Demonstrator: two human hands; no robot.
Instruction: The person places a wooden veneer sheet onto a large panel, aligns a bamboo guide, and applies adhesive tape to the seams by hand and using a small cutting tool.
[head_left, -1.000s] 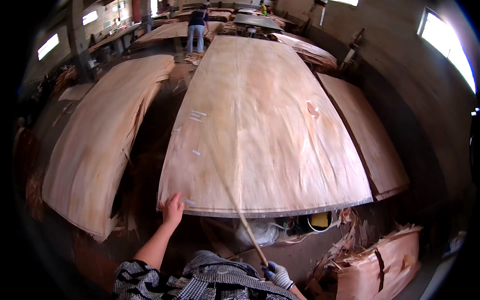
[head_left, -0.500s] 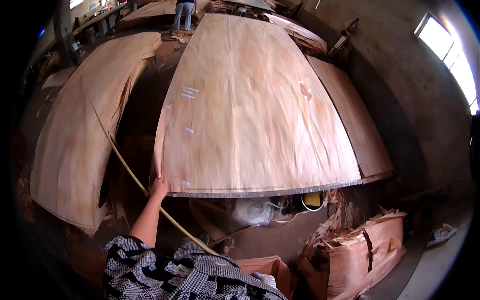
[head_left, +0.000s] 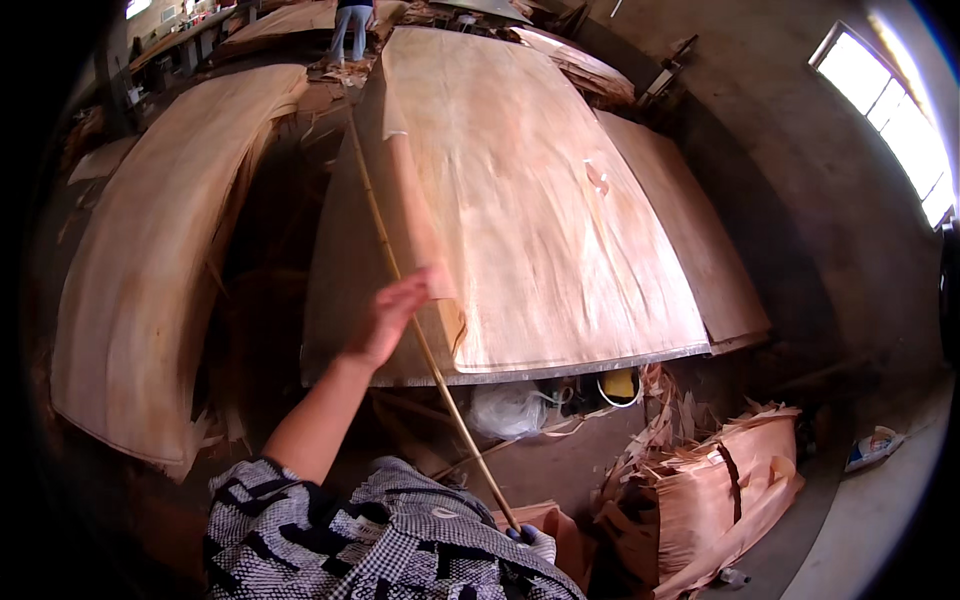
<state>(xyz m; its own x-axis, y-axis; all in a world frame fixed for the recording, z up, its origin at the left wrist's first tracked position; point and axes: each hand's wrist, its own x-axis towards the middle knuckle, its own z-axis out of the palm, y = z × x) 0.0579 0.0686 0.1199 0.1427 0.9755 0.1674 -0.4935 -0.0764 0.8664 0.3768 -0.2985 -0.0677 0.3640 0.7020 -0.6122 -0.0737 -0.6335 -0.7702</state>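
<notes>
Atop the desk [head_left: 340, 335], veneer sheet [head_left: 540, 220] lies with left edge folded over, could split if the pole [head_left: 440, 378], clasped in right grip [head_left: 540, 542], snags it; left grip [head_left: 393, 318], blurred, seems open.

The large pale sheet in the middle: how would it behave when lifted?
The sheet is probably floppy: its left side is folded over. Looking thin, it is likely light for its size. It may tear, having a ragged patch.

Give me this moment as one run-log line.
veneer sheet: left edge folded over | left grip: bare, blurred, at flap, contact unclear | right grip: gloved, closed around stick
</notes>
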